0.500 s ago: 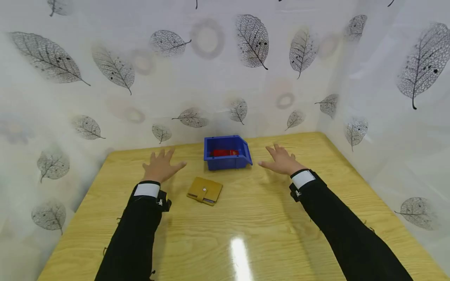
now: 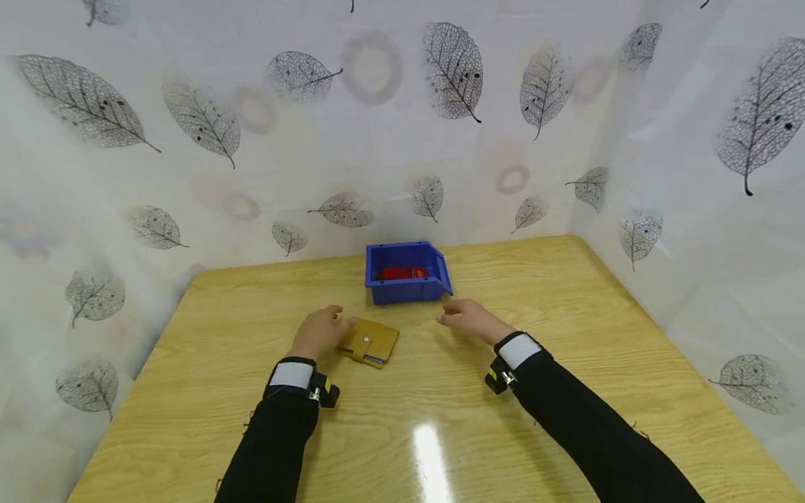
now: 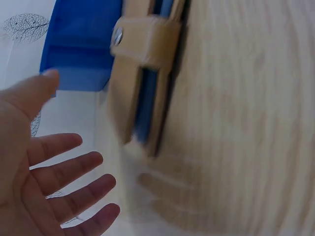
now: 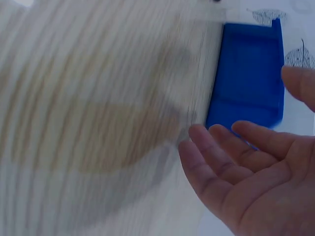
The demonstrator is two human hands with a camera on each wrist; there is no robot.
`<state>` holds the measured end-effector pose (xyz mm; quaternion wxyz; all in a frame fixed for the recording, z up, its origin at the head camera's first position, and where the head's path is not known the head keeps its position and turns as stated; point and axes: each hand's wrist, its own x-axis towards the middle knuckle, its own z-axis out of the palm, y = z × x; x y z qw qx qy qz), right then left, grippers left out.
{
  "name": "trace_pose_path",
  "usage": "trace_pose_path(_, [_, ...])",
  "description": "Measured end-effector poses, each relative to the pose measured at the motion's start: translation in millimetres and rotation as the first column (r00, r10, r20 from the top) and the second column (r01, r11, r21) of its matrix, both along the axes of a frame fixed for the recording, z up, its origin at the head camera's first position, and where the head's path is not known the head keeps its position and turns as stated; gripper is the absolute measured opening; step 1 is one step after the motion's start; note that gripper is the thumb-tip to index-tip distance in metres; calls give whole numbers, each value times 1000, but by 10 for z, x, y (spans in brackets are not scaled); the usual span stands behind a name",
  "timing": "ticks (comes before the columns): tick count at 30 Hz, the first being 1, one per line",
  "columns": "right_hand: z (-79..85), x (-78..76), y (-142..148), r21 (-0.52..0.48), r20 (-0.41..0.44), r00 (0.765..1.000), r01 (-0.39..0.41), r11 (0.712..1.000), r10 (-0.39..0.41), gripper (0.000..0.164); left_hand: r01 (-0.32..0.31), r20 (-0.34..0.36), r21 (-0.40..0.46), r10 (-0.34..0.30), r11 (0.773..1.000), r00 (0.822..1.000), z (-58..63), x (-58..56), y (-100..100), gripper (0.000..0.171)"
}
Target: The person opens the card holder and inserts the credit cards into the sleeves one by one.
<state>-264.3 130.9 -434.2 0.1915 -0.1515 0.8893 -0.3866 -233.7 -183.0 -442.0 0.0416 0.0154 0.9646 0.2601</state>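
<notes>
While my left grip [image 2: 319, 335], fingers spread, hangs just beside one wallet [image 2: 374, 341] on the bench [image 2: 390, 433], my right grip [image 2: 473, 321], thumb apart from loose fingers, is near one bin [image 2: 405, 293] holding something red [image 2: 399, 273], its yellowish mark unreadable.

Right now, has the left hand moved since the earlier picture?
Yes: in the head view, the left hand has moved right and down, closer to the unmoved wallet.

wood table [image 2: 402, 398] with bright glare streak [image 2: 430, 461]; white leaf-printed sheeting [image 2: 390, 154] behind, along both sides.
</notes>
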Motion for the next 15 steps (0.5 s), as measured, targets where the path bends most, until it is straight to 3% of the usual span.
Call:
trace_pose_path(6, [-84, 79, -249, -153, 146, 988, 78, 985, -56, 47, -20, -33, 49, 21, 999, 999, -143, 15, 113, 49])
trace_pose_path(15, [-112, 156, -399, -281, 302, 952, 132, 951, -42, 44, -10, -63, 24, 12, 1000, 998, -177, 4, 223, 43])
